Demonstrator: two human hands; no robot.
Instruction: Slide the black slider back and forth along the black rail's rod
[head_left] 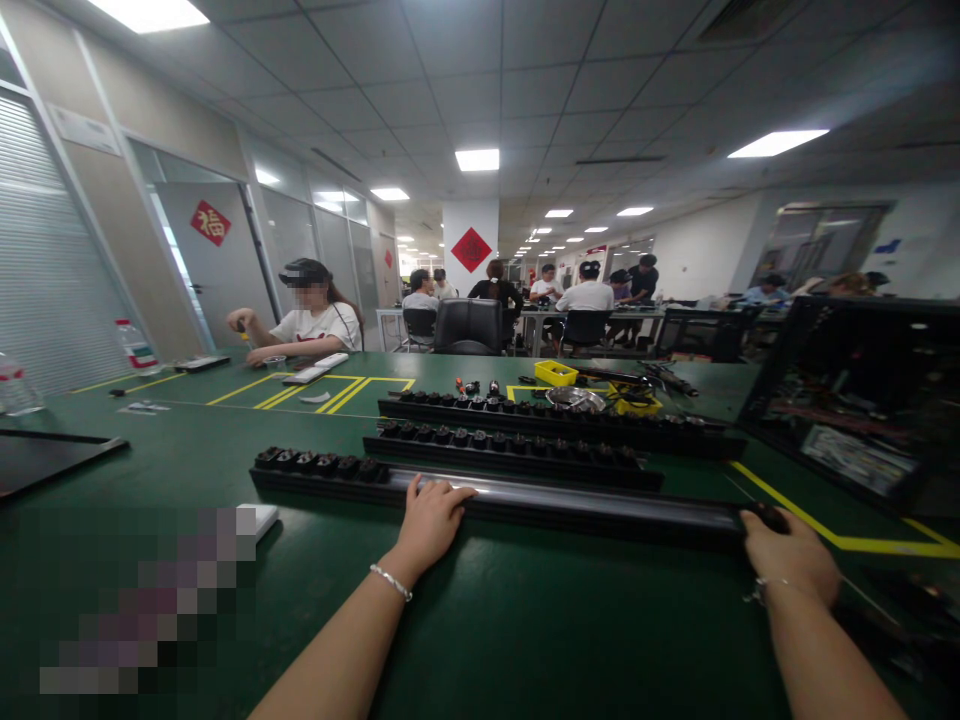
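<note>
A long black rail point(570, 505) lies across the green table in front of me, with several black round parts point(319, 462) seated at its left end. My left hand point(430, 520) rests on the rail near its middle, fingers bent over its near edge. My right hand point(787, 555) is at the rail's right end, fingers curled around a small black part point(769, 516). Two more black rails point(510, 445) filled with round black parts lie parallel behind it.
A yellow bin point(556, 373) and a metal bowl point(574, 398) sit beyond the rails. A dark monitor point(862, 395) stands at right. A person in white sits across the table at left; several others work at the back. Yellow tape lines point(847, 540) mark the table.
</note>
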